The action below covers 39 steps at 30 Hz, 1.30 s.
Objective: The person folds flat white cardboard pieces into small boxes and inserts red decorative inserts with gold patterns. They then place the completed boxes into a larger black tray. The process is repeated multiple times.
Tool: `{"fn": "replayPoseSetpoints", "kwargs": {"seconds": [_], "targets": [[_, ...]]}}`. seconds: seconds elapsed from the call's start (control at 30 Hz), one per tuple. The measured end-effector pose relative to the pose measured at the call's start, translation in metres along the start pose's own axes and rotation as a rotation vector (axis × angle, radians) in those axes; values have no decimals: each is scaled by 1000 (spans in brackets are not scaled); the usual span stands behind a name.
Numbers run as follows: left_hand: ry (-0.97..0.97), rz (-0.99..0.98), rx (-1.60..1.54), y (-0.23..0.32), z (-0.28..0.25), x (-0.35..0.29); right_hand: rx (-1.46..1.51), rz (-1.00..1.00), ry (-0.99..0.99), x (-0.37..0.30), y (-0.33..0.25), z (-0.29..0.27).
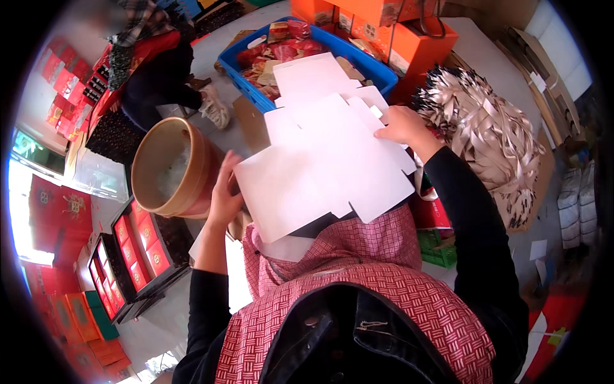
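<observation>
A flat white die-cut cardboard box blank (332, 153), with flaps and slots, lies across my lap over a red-and-white patterned apron (377, 243). My right hand (407, 130) grips its right edge near the far flaps, the thumb on top and the other fingers partly hidden. Close against the left edge is my left hand (225, 192), its fingers stretched upward and slightly blurred. Whether it touches the cardboard, I cannot tell. More white card shows beneath the blank, near my left forearm.
Ahead stands a blue crate (246, 83) of red and gold packets, with orange boxes (419, 48) behind it. A large bundle of beige ribbons (492, 134) lies at right. At left are a brown bucket (208, 173), red boxes in black trays (144, 243) and a seated person (157, 70).
</observation>
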<state>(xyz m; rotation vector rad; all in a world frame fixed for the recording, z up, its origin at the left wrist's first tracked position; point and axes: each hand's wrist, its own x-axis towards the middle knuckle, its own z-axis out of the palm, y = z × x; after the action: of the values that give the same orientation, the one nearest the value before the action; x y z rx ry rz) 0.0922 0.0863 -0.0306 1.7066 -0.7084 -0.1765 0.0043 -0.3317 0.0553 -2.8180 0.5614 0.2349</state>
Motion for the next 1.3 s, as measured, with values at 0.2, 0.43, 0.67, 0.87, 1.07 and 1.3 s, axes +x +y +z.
{"fn": "replayPoseSetpoints", "kwargs": {"seconds": [0.2, 0.43, 0.67, 0.87, 1.07, 1.3], "targets": [[-282, 282, 864, 17, -11, 37, -26, 68, -85, 25, 8, 5], [-293, 408, 483, 60, -20, 50, 405, -49, -188, 46, 26, -7], [-553, 129, -167, 219, 14, 38, 254, -575, -263, -1, -39, -109], [-644, -296, 90, 162, 81, -9, 260, -823, -565, -95, -93, -64], [-414, -430, -205, 125, 96, -49, 866, -664, -683, -118, -67, -18], [-248, -516, -340, 123, 109, -42, 746, -628, -822, -92, -93, -30]]}}
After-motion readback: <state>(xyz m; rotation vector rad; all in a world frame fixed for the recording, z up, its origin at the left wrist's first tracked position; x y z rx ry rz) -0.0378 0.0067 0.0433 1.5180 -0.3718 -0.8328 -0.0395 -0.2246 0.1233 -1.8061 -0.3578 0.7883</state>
